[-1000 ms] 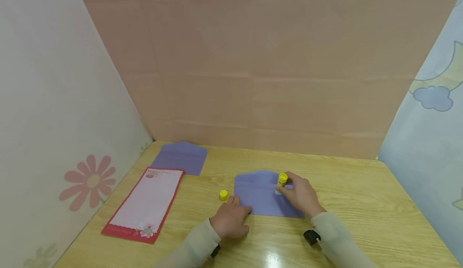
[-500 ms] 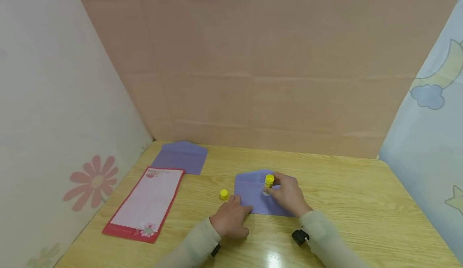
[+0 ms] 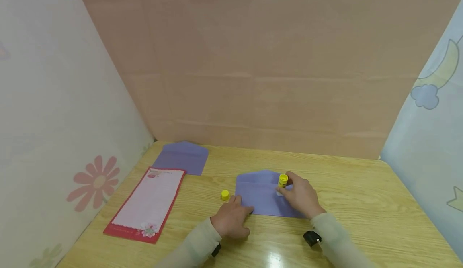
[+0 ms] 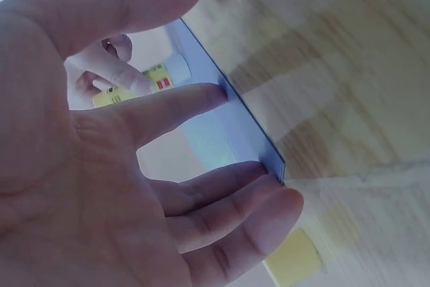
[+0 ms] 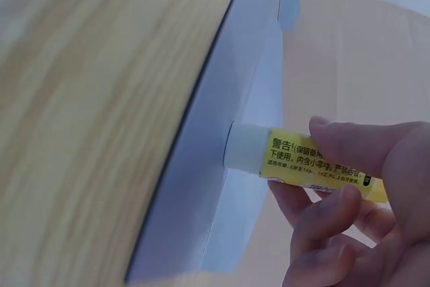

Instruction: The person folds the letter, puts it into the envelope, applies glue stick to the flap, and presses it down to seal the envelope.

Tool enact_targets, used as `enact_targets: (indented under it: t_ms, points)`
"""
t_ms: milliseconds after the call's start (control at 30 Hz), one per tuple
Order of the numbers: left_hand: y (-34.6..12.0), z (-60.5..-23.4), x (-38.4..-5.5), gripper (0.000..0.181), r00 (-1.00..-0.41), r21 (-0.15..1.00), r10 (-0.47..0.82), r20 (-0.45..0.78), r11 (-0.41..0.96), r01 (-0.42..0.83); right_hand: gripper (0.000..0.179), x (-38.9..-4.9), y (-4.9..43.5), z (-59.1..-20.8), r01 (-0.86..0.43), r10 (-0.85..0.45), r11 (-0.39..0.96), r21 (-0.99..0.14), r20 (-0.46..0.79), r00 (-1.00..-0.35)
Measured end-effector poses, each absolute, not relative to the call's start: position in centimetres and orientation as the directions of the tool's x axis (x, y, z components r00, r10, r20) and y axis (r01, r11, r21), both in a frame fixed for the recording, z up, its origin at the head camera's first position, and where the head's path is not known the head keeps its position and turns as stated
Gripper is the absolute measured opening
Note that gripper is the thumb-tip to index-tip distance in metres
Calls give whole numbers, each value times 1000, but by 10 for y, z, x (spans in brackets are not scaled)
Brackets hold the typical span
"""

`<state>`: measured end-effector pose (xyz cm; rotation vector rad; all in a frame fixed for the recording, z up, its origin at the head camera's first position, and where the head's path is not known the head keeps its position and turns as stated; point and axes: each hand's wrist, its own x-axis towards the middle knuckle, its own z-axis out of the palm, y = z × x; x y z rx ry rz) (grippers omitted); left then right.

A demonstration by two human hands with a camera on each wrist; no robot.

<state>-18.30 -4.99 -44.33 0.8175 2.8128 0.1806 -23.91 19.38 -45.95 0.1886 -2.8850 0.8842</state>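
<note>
A purple envelope (image 3: 260,199) lies on the table with its flap spread out at the far side. My right hand (image 3: 304,195) grips a yellow glue stick (image 5: 312,159) between thumb and fingers. Its white end is down against the envelope, as the right wrist view shows. My left hand (image 3: 231,219) rests on the envelope's near left corner, fingers fairly straight and fingertips touching the paper. Just beyond those fingertips stands the yellow cap (image 3: 225,195), also partly visible in the left wrist view (image 4: 293,258).
A second purple envelope (image 3: 184,159) lies at the back left of the wooden table (image 3: 361,203). In front of it is a red-bordered sheet of letter paper (image 3: 148,203). A brown paper-like sheet (image 3: 267,79) rises behind the table, with patterned panels on both sides.
My right hand slid the glue stick left across the envelope, then back right to about where it was a second ago. The left hand has stayed in place.
</note>
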Motion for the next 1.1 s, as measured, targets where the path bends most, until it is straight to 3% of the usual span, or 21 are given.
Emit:
enact_targets:
  t_ms: [567, 1100]
  points:
    - [-52, -444, -186, 59, -829, 207, 535, -161, 840, 502, 46, -236, 233, -454, -67, -24, 843, -533, 87, -996]
    - [-52, -446, -183, 52, -851, 278, 514, -111, 838, 470, 51, -234, 227, -451, -38, 91, 755, -654, 162, -983]
